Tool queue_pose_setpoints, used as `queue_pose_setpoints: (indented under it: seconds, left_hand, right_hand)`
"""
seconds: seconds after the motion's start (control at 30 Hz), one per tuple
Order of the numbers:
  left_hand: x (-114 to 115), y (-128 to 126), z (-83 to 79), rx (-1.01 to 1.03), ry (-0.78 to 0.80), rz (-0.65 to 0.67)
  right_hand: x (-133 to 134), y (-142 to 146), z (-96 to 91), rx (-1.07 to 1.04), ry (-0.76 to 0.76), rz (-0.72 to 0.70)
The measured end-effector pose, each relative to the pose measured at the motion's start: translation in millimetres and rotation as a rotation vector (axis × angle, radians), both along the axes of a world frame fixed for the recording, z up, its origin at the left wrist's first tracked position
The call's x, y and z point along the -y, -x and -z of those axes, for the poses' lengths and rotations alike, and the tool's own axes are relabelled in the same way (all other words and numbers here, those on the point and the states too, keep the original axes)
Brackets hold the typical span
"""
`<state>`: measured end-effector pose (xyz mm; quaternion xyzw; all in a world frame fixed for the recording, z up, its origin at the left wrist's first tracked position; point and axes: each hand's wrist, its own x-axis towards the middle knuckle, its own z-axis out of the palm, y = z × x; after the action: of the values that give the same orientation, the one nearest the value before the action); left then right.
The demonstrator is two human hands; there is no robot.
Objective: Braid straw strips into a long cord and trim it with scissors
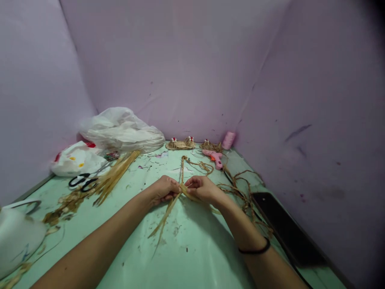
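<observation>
A braid of dried tan fibre [182,170] runs from the middle of the table toward me, its loose strands [165,220] fanning out at the near end. Where the braid meets the strands, my left hand [166,188] pinches it between thumb and fingers. Close beside it on the right, my right hand [202,188] has its thumb and fingers closed on a flat strand that trails under the palm. The fingertips of both hands almost meet. Beyond them, the finished cord curls to the right [204,165].
Black-handled scissors [82,182] and flat fibre strips [118,176] lie left, before a white plastic bag [123,130]. A pink glue gun [214,157], a pink thread spool [229,140] and small woven pieces [180,145] sit at the back. Braided cords [245,192] and a black phone [285,228] lie right.
</observation>
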<state>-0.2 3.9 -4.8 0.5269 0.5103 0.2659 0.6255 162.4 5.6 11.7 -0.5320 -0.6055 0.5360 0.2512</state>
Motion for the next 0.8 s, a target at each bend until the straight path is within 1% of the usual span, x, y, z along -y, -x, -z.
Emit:
queue_pose_setpoints:
  seconds: [0.13, 0.2, 0.33, 0.37, 0.4, 0.47, 0.53, 0.63, 0.7, 0.73, 0.8]
  left_hand:
    - [1, -1, -2.9, -0.003, 0.014, -0.009]
    - [1, -2, -4.4, -0.002, 0.012, -0.014]
    - [1, -3, -5.2, -0.002, 0.005, -0.015]
    - [1, -3, -4.9, -0.001, 0.004, -0.016]
    - [1, -3, -4.5, 0.003, 0.002, -0.017]
    - [1, -2, -3.7, 0.01, 0.003, -0.019]
    - [1, -2, -3.6, 0.009, 0.011, -0.017]
    - [1, -2, -4.6, -0.014, 0.02, -0.015]
    - [1, -3, -5.2, -0.023, 0.018, -0.013]
    - [2, -3, -5.4, -0.023, 0.016, -0.014]
    - [2, -4, -5.3, -0.017, 0.012, -0.016]
  right_hand:
    - [-2, 0, 6.9, 0.04, -0.066, 0.018]
    - [-3, 0, 8.8, 0.129, -0.118, 0.007]
    - [0, -1, 4.4, 0.46, -0.424, 0.05]
    - [1, -1, 2.1, 0.527, -0.463, 0.043]
    - [1, -1, -0.2, 0.571, -0.47, 0.024]
    - [2, -3, -4.8, 0.585, -0.42, -0.026]
    - [1, -7, -9.3, 0.51, -0.349, -0.027]
    - [0, -12, -16.2, 0.26, -0.191, 0.062]
    - [1, -12, -19.1, 0.09, -0.077, 0.075]
    - [2, -11, -19.4, 0.05, -0.042, 0.062]
    - [5, -7, -16.7, 0.083, -0.021, 0.033]
